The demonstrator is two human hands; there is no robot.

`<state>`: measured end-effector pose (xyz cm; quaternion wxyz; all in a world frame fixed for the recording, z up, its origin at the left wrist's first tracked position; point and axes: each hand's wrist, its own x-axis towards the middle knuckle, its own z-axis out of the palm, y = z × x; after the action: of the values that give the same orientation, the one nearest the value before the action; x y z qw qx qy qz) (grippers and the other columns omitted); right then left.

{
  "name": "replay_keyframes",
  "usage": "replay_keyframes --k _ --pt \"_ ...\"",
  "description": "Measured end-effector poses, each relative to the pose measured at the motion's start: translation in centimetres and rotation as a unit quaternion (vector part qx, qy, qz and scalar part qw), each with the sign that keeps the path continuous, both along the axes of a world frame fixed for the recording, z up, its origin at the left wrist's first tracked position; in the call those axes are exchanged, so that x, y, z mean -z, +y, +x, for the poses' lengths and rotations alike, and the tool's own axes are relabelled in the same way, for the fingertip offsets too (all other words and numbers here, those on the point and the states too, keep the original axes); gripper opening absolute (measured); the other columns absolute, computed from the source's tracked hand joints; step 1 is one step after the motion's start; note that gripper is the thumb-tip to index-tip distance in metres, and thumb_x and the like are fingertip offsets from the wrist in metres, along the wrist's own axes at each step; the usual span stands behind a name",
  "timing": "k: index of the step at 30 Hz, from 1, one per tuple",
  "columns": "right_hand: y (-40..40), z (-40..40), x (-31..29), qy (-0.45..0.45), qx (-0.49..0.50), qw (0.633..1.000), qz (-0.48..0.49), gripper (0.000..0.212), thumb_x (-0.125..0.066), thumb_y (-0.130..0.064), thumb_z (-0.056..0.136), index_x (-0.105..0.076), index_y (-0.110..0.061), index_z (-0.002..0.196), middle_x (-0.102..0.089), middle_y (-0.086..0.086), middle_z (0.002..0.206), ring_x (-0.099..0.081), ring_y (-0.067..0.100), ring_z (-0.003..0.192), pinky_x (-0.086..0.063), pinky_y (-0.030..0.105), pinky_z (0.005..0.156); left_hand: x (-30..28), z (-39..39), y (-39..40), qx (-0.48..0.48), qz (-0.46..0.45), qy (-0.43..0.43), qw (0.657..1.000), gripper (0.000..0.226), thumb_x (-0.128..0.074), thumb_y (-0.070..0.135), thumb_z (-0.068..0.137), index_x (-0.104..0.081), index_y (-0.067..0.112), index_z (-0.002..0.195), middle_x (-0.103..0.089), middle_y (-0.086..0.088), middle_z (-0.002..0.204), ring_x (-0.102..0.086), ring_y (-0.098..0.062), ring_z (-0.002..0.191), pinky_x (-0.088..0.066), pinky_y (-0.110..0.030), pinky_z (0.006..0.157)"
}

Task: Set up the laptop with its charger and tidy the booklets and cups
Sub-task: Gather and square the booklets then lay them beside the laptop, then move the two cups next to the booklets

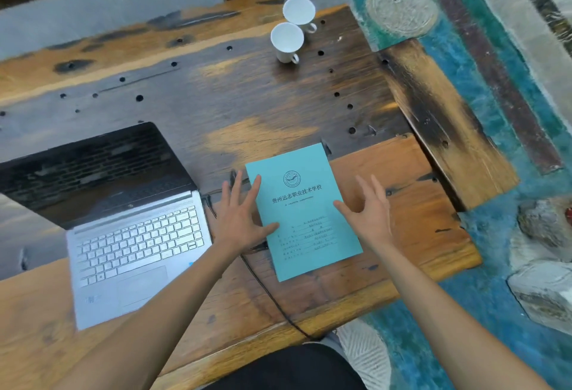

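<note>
Charger cable [272, 297] trails off the near table edge. Both hands, left hand [240, 219] and right hand [368, 213], spread open over the booklet [305, 213]; snagging the cable risks dislodging the laptop [123, 228] connection.

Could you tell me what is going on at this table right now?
A person stands at a wooden table with both hands spread over a teal booklet. The left hand rests on its left edge; the right hand is open at its right edge. An open laptop sits to the left with a black cable beside it. Two white cups stand together at the far side.
</note>
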<state>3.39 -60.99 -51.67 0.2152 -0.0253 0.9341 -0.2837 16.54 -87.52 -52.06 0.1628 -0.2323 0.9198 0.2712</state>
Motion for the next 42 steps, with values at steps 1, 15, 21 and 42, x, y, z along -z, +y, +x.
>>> replay_keyframes --k 1,15,21,42 --pt "0.3 0.8 -0.7 0.01 -0.006 1.0 0.009 0.087 -0.071 -0.065 0.083 -0.032 -0.039 0.156 -0.009 -0.013 0.17 -0.019 0.024 0.154 -0.032 0.05 0.116 -0.6 0.3 -0.1 0.025 -0.027 0.007 0.999 0.115 -0.064 0.078 0.07 0.005 0.048 0.157 0.021 0.006 0.167 0.018 -0.034 0.154 -0.008 -0.059 0.121" --pt "4.9 20.2 -6.0 0.117 0.064 0.984 0.118 0.107 -0.041 -0.098 0.072 0.006 -0.053 0.157 0.015 -0.009 0.17 0.015 0.022 0.157 0.0 0.054 0.124 -5.2 8.6 1.9 0.245 -0.072 0.151 0.955 0.106 -0.04 0.092 0.073 0.002 0.045 0.159 0.014 0.005 0.169 0.016 -0.034 0.154 -0.009 -0.062 0.12" --pt "8.5 31.1 -7.5 0.121 0.154 0.967 0.16 0.106 -0.036 -0.101 0.07 0.008 -0.056 0.155 0.017 -0.012 0.17 0.015 0.02 0.157 -0.002 0.053 0.125 -6.3 13.8 5.6 0.341 -0.065 0.16 0.924 0.1 -0.031 0.092 0.075 -0.001 0.045 0.159 0.014 0.007 0.169 0.014 -0.033 0.155 -0.011 -0.061 0.12" --pt "30.2 57.6 -8.2 0.056 0.364 0.904 0.216 0.107 -0.027 -0.102 0.07 0.005 -0.051 0.158 0.018 -0.01 0.169 0.013 0.021 0.157 -0.001 0.051 0.125 -5.6 27.2 36.7 0.597 -0.026 0.171 0.783 0.091 -0.025 0.087 0.082 0.002 0.045 0.159 0.014 0.006 0.169 0.016 -0.033 0.155 -0.012 -0.062 0.121"
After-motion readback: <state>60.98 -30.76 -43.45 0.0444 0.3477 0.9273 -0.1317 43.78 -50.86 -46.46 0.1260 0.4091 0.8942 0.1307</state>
